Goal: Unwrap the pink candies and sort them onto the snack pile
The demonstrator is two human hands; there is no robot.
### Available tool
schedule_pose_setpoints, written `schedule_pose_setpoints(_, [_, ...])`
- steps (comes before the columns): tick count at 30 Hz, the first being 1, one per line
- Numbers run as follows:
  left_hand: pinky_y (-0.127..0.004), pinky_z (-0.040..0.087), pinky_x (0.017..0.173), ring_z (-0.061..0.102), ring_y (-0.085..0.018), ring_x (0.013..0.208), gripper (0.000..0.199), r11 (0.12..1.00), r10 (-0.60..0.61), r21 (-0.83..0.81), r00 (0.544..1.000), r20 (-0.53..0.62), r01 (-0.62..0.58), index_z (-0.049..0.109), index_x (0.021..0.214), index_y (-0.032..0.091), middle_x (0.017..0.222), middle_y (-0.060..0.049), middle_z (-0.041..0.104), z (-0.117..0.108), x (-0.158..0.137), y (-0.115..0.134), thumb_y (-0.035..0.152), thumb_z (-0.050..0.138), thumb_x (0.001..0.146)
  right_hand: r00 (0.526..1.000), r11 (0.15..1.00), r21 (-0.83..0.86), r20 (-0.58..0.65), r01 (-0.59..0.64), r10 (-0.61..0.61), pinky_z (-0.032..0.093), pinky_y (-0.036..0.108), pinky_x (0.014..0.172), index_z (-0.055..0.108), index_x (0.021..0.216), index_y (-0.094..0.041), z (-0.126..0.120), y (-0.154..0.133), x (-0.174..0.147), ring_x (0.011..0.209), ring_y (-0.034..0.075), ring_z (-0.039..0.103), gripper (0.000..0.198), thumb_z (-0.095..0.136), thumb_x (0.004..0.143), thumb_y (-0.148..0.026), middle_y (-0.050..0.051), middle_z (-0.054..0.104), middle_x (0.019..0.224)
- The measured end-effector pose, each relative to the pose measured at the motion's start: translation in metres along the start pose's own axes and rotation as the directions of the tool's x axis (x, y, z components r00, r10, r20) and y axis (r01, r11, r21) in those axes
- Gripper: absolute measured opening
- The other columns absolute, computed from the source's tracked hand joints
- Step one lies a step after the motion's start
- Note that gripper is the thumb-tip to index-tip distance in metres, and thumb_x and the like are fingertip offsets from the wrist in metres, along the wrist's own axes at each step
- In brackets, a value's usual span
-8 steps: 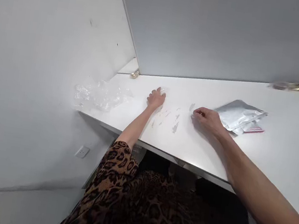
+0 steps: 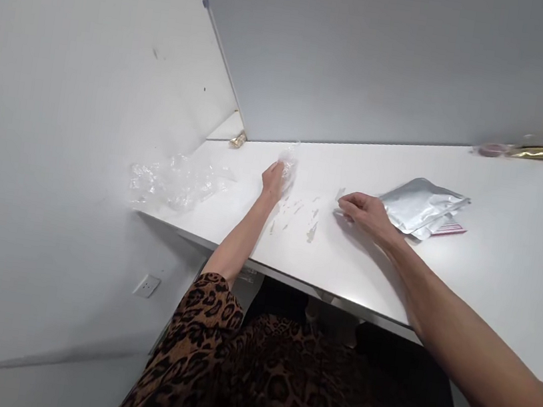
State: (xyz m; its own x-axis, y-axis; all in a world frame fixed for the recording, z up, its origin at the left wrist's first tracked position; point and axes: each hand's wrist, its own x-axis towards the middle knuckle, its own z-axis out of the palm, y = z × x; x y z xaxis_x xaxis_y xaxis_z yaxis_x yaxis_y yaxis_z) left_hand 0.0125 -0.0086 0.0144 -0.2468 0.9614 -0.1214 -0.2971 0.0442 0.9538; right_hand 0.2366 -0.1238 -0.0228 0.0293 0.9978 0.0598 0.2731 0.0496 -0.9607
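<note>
Newly lifted crinkly clear wrapper (image 2: 288, 159) in left hand (image 2: 273, 182)

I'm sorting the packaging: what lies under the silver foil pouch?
A flat packet with a red-striped edge pokes out beneath the crumpled silver foil pouch on the white table; the rest of the packet is covered.

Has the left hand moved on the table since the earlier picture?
Yes. The left hand has lifted a clear plastic piece, toward the grey partition; earlier it lay flat.
</note>
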Motion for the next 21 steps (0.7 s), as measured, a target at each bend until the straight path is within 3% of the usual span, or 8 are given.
schedule_pose_setpoints(3, [-0.024, 0.051, 0.079, 0.062, -0.011, 0.074, 0.015, 0.977, -0.056, -0.200, 0.992, 0.117, 0.079, 0.063, 0.074, 0.017, 0.075, 0.002, 0.063, 0.025, -0.029, -0.014, 0.012, 0.063, 0.089, 1.000, 0.959, 0.284, 0.019, 0.006, -0.012, 0.057, 0.035, 0.071, 0.066, 0.112, -0.022, 0.007, -0.001, -0.001, 0.086, 0.022, 0.068, 0.055, 0.080, 0.076, -0.062, 0.007, 0.068, 0.105])
schedule_pose_setpoints(6, [-0.025, 0.051, 0.081, 0.063, -0.011, 0.073, 0.007, 0.948, -0.135, -0.242, 0.951, 0.276, 0.205, 0.068, 0.079, 0.016, 0.078, 0.001, 0.067, 0.052, -0.060, -0.030, 0.013, 0.066, 0.086, 1.000, 0.892, 0.453, -0.023, 0.015, -0.006, 0.061, 0.034, 0.072, 0.055, 0.131, -0.030, 0.011, -0.006, -0.002, 0.100, 0.023, 0.068, 0.079, 0.086, 0.069, -0.068, 0.007, 0.063, 0.125])
schedule_pose_setpoints(8, [-0.025, 0.051, 0.083, 0.065, -0.012, 0.075, 0.004, 0.943, -0.158, -0.221, 0.920, 0.359, 0.248, 0.069, 0.081, 0.017, 0.079, 0.001, 0.069, 0.064, -0.075, -0.036, 0.015, 0.069, 0.085, 0.999, 0.869, 0.494, -0.051, 0.019, 0.007, 0.061, 0.032, 0.071, 0.049, 0.134, -0.033, 0.011, -0.008, -0.002, 0.102, 0.022, 0.068, 0.085, 0.087, 0.067, -0.068, 0.006, 0.062, 0.127])
schedule_pose_setpoints(11, [-0.027, 0.051, 0.086, 0.068, -0.014, 0.078, 0.004, 0.937, -0.201, -0.198, 0.906, 0.371, 0.289, 0.068, 0.081, 0.018, 0.076, 0.001, 0.068, 0.074, -0.086, -0.040, 0.017, 0.072, 0.084, 0.995, 0.884, 0.466, -0.101, 0.042, 0.007, 0.058, 0.031, 0.065, 0.046, 0.135, -0.032, 0.008, -0.006, 0.000, 0.094, 0.022, 0.066, 0.091, 0.091, 0.063, -0.065, 0.006, 0.064, 0.121])
schedule_pose_setpoints(15, [-0.033, 0.053, 0.097, 0.072, -0.019, 0.096, 0.006, 0.897, -0.250, -0.267, 0.903, 0.348, 0.351, 0.068, 0.090, 0.017, 0.083, -0.003, 0.072, 0.073, -0.080, -0.038, 0.018, 0.063, 0.092, 0.979, 0.873, 0.485, -0.200, 0.060, 0.044, 0.056, 0.030, 0.063, 0.051, 0.126, -0.030, 0.006, 0.001, 0.008, 0.087, 0.020, 0.064, 0.080, 0.092, 0.062, -0.054, 0.004, 0.065, 0.110])
schedule_pose_setpoints(18, [-0.044, 0.052, 0.108, 0.068, -0.027, 0.123, 0.025, 0.818, -0.307, -0.346, 0.858, 0.411, 0.459, 0.070, 0.109, 0.014, 0.109, -0.011, 0.077, 0.066, -0.072, -0.031, 0.026, 0.049, 0.101, 0.961, 0.792, 0.608, -0.249, 0.056, 0.124, 0.057, 0.028, 0.061, 0.056, 0.113, -0.029, 0.002, 0.004, 0.016, 0.080, 0.017, 0.063, 0.060, 0.086, 0.063, -0.041, -0.001, 0.064, 0.096])
schedule_pose_setpoints(21, [-0.055, 0.048, 0.114, 0.059, -0.033, 0.139, 0.036, 0.758, -0.340, -0.374, 0.814, 0.471, 0.534, 0.068, 0.123, 0.013, 0.132, -0.016, 0.072, 0.060, -0.069, -0.024, 0.032, 0.044, 0.104, 0.953, 0.719, 0.694, -0.248, 0.050, 0.173, 0.060, 0.029, 0.063, 0.057, 0.107, -0.028, -0.003, 0.005, 0.020, 0.076, 0.015, 0.063, 0.051, 0.081, 0.062, -0.030, -0.002, 0.064, 0.090])
